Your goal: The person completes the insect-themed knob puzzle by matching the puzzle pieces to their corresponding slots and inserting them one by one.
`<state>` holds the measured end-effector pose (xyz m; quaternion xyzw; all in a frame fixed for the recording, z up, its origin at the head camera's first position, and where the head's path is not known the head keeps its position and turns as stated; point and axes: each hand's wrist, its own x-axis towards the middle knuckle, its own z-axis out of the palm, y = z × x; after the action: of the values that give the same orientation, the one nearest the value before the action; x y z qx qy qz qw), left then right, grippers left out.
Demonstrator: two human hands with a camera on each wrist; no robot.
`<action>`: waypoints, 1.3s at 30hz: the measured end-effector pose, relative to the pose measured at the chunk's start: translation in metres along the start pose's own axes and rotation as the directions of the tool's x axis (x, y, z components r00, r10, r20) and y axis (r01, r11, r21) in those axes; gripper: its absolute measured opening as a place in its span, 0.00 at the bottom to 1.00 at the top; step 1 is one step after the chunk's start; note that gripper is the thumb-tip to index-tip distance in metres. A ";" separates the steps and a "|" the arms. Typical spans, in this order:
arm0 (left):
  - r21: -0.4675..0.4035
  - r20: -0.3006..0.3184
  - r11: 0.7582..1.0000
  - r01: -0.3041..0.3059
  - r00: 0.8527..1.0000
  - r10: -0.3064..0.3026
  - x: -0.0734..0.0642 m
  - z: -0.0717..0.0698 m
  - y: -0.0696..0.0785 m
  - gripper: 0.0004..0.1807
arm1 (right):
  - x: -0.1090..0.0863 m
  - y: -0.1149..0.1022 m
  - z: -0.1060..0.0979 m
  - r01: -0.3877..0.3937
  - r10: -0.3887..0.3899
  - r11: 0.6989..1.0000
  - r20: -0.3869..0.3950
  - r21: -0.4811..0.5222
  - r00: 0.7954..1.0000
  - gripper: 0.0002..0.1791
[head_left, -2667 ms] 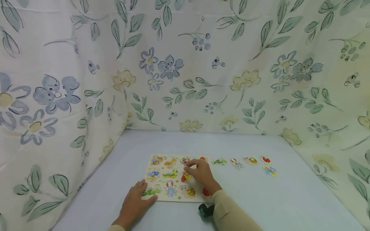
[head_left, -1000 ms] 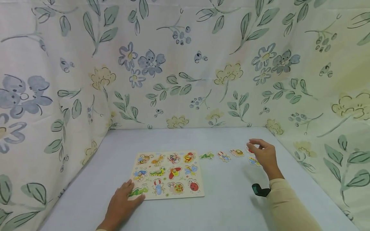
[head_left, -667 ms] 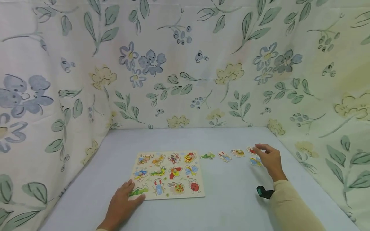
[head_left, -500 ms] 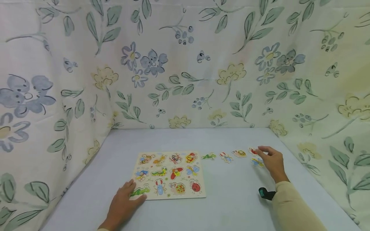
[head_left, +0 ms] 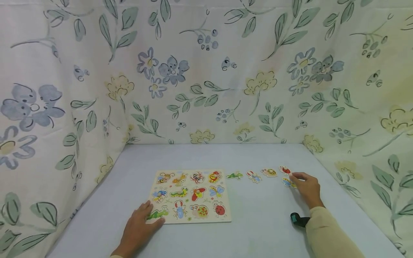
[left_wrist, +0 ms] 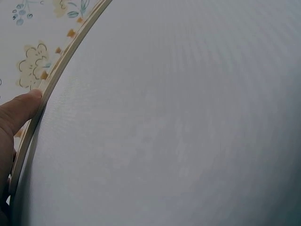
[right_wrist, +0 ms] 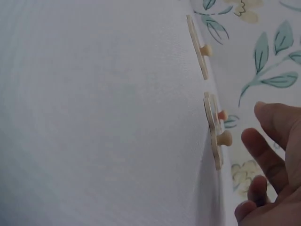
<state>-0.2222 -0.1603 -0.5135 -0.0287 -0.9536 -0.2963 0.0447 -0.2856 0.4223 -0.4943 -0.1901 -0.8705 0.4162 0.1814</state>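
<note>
A wooden insect puzzle board [head_left: 228,215] lies on the table. My left hand [head_left: 137,227] rests at its lower left corner, thumb [left_wrist: 33,95] against the front edge in the left wrist view. My right hand [head_left: 308,188] is at the blue-winged insect piece [head_left: 288,182], right of the board. In the right wrist view, thumb and forefinger are spread just short of that piece's knob [right_wrist: 225,138], holding nothing. Close behind it lies a ladybug piece [head_left: 285,170]. The board's top and middle rows have knobbed pieces; its bottom row shows printed recesses.
A snail piece [head_left: 269,172], a blue beetle piece [head_left: 254,176] and a green insect piece [head_left: 234,175] lie in a row between board and ladybug. A black device [head_left: 298,219] sits at my right wrist. Floral cloth [head_left: 206,89] surrounds the table [head_left: 258,229].
My right hand has left the board, gone to the ladybug piece, then shifted slightly nearer, to the blue-winged piece. The left hand stays at the board's corner.
</note>
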 end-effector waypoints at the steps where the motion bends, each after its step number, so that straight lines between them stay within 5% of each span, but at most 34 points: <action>1: -0.001 -0.002 1.000 0.002 1.000 -0.002 0.000 0.000 0.000 0.49 | 0.000 0.001 0.000 -0.009 0.009 1.000 0.006 -0.003 1.000 0.24; 12: -0.008 -0.015 1.000 0.012 1.000 -0.012 0.003 0.004 -0.005 0.50 | -0.003 0.005 0.001 -0.048 0.052 0.997 0.063 -0.053 0.997 0.19; 22: -0.022 -0.017 1.000 0.015 1.000 -0.016 0.001 0.002 -0.004 0.49 | 0.003 0.006 0.003 -0.006 0.006 0.992 -0.002 -0.129 1.000 0.13; 32: -0.025 -0.023 1.000 0.014 1.000 -0.015 -0.001 0.002 -0.001 0.49 | -0.013 -0.029 -0.002 0.035 -0.045 0.995 -0.104 -0.090 0.994 0.15; 39: -0.029 -0.016 0.999 0.029 0.999 -0.030 0.000 0.002 -0.002 0.49 | -0.031 -0.067 0.006 0.196 -0.197 0.980 -0.162 -0.018 0.967 0.12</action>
<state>-0.2227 -0.1607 -0.5157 -0.0129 -0.9492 -0.3107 0.0476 -0.2738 0.3643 -0.4496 -0.1365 -0.8676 0.3784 0.2922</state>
